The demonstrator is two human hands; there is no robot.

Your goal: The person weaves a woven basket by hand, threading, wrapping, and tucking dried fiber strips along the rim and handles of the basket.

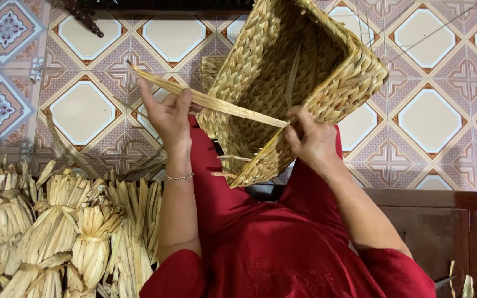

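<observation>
The woven basket (282,77), straw-coloured and rectangular, is tilted on the lap over the tiled floor (432,127). It is judged light and stiff, best gripped at its rim. A flat, pliable dried strip (216,102) is pinched by the left hand (169,116) and pressed at the rim by the right hand (310,140)

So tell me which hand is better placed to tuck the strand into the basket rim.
Probably the right hand: it rests on the basket rim, where the strand meets the weave. The left hand pinches the strand farther out, away from the rim, so it seems better suited to keeping tension.
</observation>
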